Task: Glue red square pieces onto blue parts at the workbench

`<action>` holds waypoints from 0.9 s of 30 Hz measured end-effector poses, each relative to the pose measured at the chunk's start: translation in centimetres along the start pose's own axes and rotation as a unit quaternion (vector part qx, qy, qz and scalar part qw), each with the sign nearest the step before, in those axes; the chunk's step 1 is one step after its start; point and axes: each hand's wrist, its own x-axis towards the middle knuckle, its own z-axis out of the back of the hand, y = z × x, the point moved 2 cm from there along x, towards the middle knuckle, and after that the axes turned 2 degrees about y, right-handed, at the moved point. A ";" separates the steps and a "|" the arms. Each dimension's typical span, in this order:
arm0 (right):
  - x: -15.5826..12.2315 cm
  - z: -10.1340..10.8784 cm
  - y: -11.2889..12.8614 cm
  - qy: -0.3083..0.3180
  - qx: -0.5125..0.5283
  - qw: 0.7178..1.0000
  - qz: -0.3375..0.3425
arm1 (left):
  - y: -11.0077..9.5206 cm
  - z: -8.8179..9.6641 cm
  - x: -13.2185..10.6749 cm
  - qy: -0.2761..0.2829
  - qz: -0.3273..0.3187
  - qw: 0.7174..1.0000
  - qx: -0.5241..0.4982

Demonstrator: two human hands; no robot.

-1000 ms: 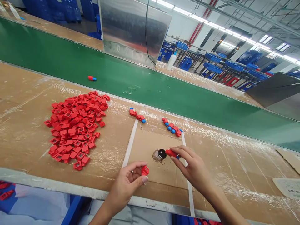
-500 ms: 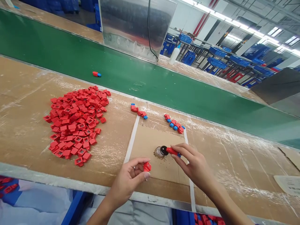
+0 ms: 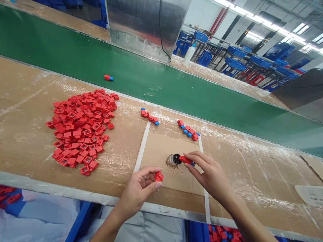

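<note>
The left hand is curled narrow just above the table's front edge, its thumb and fingertips pinching a small red plastic block, and a ring shows on one finger. The right hand is also narrow, holding a red part with a blue end between thumb and fingers. The part's red tip touches the black round top of a small glass jar (whether the jar stands upright or leans is hard to tell). Brown granules lie scattered around the jar on a cardboard sheet, which has a white tape strip along its left side.

Left of the sheet, a large heap of red blocks spreads near the front edge. Two small clusters of red-and-blue parts lie along the table's far edge, above the sheet. Beyond that edge runs a green conveyor belt, with one red-and-blue piece lying on it. Farther back stand a sheet-metal panel, a white plastic bottle and blue crates on metal racks. A sheet of paper lies near the table's right end
</note>
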 end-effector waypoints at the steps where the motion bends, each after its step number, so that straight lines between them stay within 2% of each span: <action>1: 0.0 0.0 0.0 0.001 0.000 1.000 0.001 | 0.0 0.0 0.0 0.000 0.001 1.000 0.000; 8: 0.1 0.1 0.3 0.015 0.001 1.000 -0.010 | -0.1 -0.1 -0.2 0.006 0.000 1.000 -0.001; 14: 0.7 1.0 0.4 -0.015 -0.002 1.000 -0.013 | 0.0 0.0 0.0 0.009 -0.011 1.000 -0.018; 17: 1.0 1.2 0.6 -0.009 -0.004 1.000 -0.006 | 0.2 0.0 0.0 0.014 -0.014 0.999 -0.026; 21: 1.1 1.7 1.0 -0.071 0.004 0.997 -0.020 | 0.2 0.0 0.0 0.016 -0.020 0.999 -0.031; 27: 1.1 1.9 1.5 -0.091 0.017 0.995 -0.036 | 0.1 -0.1 -0.1 0.006 -0.016 0.999 -0.045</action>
